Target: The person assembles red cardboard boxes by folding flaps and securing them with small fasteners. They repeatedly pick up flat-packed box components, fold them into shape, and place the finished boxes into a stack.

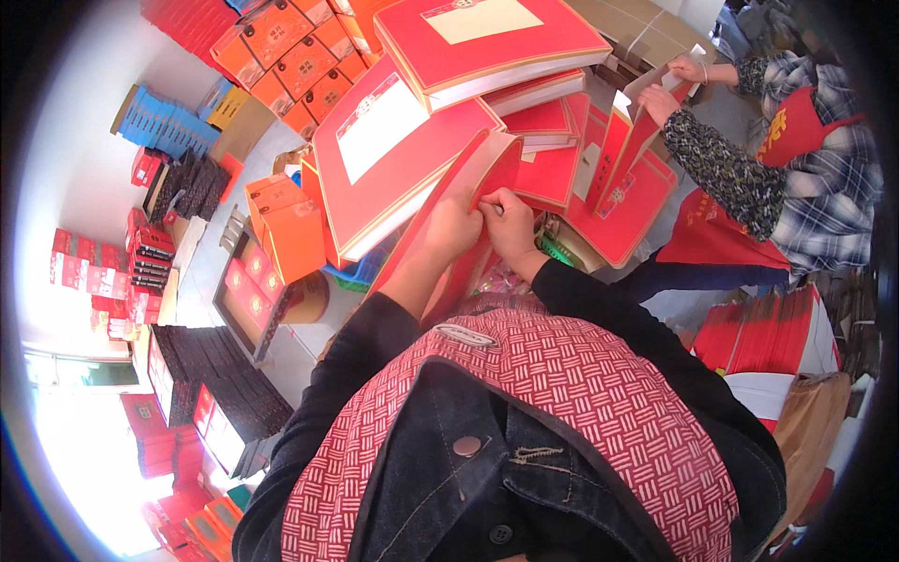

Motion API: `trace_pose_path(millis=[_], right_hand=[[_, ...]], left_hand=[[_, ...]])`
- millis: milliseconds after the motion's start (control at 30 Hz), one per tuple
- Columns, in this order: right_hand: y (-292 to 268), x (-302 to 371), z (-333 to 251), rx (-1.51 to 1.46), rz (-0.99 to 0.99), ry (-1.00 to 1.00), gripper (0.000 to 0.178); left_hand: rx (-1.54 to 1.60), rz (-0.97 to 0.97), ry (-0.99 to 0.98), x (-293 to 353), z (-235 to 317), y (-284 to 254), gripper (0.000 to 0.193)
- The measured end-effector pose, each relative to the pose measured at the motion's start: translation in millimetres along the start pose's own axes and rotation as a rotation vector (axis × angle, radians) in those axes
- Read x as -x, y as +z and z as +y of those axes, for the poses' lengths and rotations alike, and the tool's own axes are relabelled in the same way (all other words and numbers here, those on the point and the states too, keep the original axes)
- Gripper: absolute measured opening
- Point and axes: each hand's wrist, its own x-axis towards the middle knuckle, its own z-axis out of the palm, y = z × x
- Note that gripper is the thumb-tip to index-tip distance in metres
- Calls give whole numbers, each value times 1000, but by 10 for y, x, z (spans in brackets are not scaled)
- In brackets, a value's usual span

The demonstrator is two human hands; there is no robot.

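Note:
A red paper gift bag (496,161) with gold edges stands on end in front of my apron. My left hand (451,228) is closed on its side, the forearm running along the bag. Close beside it, my right hand (511,228) is curled with thumb and fingers pinched at the bag's edge. Whatever small part lies between those fingertips is hidden. Just beyond my hands lie large flat red packages with cream panels, one (375,201) tilted beneath another (562,47).
On the right a co-worker's hands (661,101) hold a similar red bag (620,140). Orange boxes (286,229) and a dark-framed tray (253,286) stand left. Stacked orange cartons (300,61) rise behind. Red folded bags (758,332) are piled at right; black stacks (220,375) at left.

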Motion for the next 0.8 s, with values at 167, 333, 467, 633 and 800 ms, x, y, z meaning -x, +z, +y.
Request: trace_pose_path(millis=[167, 333, 467, 633, 800], right_hand=[[-75, -27, 31, -279, -56, 98, 8], [-85, -11, 45, -332, -147, 303, 4], [-165, -26, 81, -347, -226, 272, 4], [-265, -8, 20, -836, -395, 686, 17], [-365, -52, 73, -564, -545, 634, 21]], left_hand=[[856, -140, -176, -89, -217, -19, 27], [858, -129, -231, -203, -369, 275, 20], [824, -81, -294, -171, -193, 244, 16], [841, 5, -378, -40, -11, 256, 19], [695, 157, -357, 0, 30, 385, 21]])
